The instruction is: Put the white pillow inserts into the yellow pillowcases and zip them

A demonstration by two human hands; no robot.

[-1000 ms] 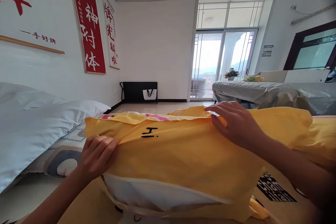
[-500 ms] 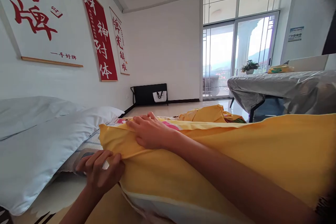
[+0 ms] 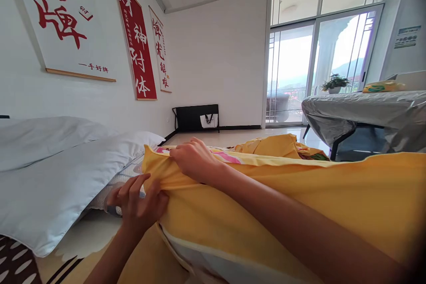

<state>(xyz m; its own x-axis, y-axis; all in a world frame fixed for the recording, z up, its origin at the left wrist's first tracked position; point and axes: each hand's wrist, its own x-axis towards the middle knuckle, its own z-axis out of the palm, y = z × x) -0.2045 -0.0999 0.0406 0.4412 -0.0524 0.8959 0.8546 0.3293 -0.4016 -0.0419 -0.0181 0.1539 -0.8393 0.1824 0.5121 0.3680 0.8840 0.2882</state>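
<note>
A yellow bed sheet (image 3: 293,195) covers the mattress in front of me, its near side hanging down over a pale edge. My right hand (image 3: 196,159) reaches across from the right, fingers curled over the sheet's upper edge near the corner. Lower and to the left, my left hand (image 3: 140,199) is at the corner's side, thumb and a finger against the yellow cloth where creases gather. Its other fingers are bent and partly spread. A patterned grey-white mattress surface (image 3: 124,176) shows beside the left hand.
White pillows (image 3: 80,182) lie on the left. Bunched yellow fabric (image 3: 266,145) is beyond the sheet. At the right stand a plastic-covered table (image 3: 359,108) and a dark chair (image 3: 362,142). A folded black frame (image 3: 189,117) leans by the far wall, near glass doors (image 3: 296,71).
The view has turned slightly left. My right hand's fingers have curled in more over the sheet's edge. The left hand's fingers have lifted and spread beside the corner, which now stands up more.
</note>
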